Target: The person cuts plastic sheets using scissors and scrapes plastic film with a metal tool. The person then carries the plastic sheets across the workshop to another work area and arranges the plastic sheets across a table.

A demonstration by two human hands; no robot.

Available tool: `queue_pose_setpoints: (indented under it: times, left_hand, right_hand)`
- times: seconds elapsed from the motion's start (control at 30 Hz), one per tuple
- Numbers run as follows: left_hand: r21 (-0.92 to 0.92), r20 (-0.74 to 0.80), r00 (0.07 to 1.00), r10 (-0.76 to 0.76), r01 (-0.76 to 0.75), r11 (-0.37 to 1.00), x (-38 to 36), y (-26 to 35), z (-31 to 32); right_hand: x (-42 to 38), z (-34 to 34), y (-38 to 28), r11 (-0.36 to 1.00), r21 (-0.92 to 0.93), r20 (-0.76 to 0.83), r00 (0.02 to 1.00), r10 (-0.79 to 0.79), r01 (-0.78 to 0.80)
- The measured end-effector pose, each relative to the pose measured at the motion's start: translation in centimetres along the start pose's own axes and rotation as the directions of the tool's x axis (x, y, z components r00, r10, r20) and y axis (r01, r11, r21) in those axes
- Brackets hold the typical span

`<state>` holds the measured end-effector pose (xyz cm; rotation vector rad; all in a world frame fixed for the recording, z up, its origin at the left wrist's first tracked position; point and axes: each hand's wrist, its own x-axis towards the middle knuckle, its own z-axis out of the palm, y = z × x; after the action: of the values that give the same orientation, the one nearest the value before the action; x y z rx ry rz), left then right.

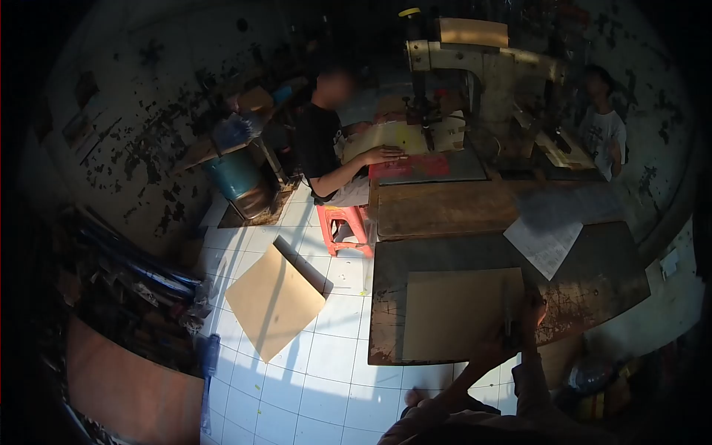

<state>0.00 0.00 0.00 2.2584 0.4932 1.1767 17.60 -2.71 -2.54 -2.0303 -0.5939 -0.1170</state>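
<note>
"What's in front of you?"

"A tan sheet (452,304), flat on the dark surface (389,297)! My left hand (488,343) is at its near right corner, deep in shadow; my right hand (533,308) is just beside its right edge!"

"And your fingers, gripping?"

"Too dim! On either hand, I can't tell if they're apart, together or clamped. Farther off, to the right, a white paper (547,245) lies in the light!"
</note>
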Motion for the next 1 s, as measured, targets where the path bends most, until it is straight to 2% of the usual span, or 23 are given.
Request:
queue_pose_setpoints:
  times: [0.07, 0.17, 0.2, 0.3, 0.4, 0.5, 0.53, 0.6, 0.67, 0.8, 0.93, 1.0]
  left_hand:
    - [-0.055, 0.05, 0.999, 0.014, -0.011, 0.998, 0.2, -0.2, -1.3]
    - [-0.027, 0.124, 0.992, 0.006, -0.003, 1.0, 0.0, -0.1, 0.3]
    - [0.017, 0.094, 0.996, 0.003, -0.005, 1.0, 1.2, 1.2, -0.5]
    - [0.131, 0.132, 0.99, 0.04, -0.057, 0.99, 1.0, 1.0, -0.3]
    - [0.288, 0.214, 0.973, -0.09, 0.025, 0.957, 1.7, 2.0, -0.8]
    - [0.406, 0.218, 0.956, -0.198, 0.096, 0.909, 2.5, 2.8, 0.0]
    - [0.443, 0.201, 0.966, -0.16, 0.056, 0.895, 2.6, 2.9, 0.3]
    - [0.509, 0.22, 0.954, -0.204, 0.066, 0.858, 2.6, 2.9, 1.2]
    - [0.535, 0.244, 0.932, -0.267, 0.1, 0.839, 3.5, 3.1, 1.6]
    - [0.59, 0.13, 0.948, -0.29, 0.161, 0.791, 3.8, 3.5, 3.4]
    - [0.644, 0.037, 0.937, -0.347, 0.243, 0.726, 5.0, 3.7, 5.0]
    - [0.644, 0.024, 0.934, -0.355, 0.257, 0.72, 5.5, 3.8, 5.1]
  right_hand:
    - [-0.9, -0.4, -2.9, 0.996, -0.076, -0.018, 0.999, -0.039, 0.038]
    - [-1.3, -1.5, -2.2, 0.974, -0.094, -0.102, 0.972, -0.214, 0.204]
    - [-1.2, -1.9, -3.6, 0.992, -0.034, -0.091, 0.988, -0.126, 0.123]
    - [-1.2, -1.8, -3.3, 0.999, 0.043, -0.045, 0.999, -0.019, 0.021]
    - [-1.1, -1.7, -3.0, 0.964, -0.111, -0.117, 0.96, -0.253, 0.241]
    - [-1.1, -2.7, -4.4, 0.957, -0.104, -0.019, 0.961, -0.275, 0.271]
    - [-0.9, -2.9, -4.7, 0.945, -0.111, 0.043, 0.951, -0.305, 0.308]
    - [-0.9, -3.2, -4.9, 0.916, -0.115, 0.172, 0.916, -0.363, 0.384]
    - [-0.6, -3.4, -4.3, 0.908, -0.063, 0.21, 0.895, -0.394, 0.415]
    - [0.1, -3.9, -3.5, 0.904, 0.049, 0.276, 0.865, -0.42, 0.424]
    - [1.7, -5.2, -2.6, 0.892, 0.287, 0.344, 0.831, -0.437, 0.35]
    - [2.3, -5.4, -2.0, 0.85, 0.385, 0.421, 0.751, -0.508, 0.359]
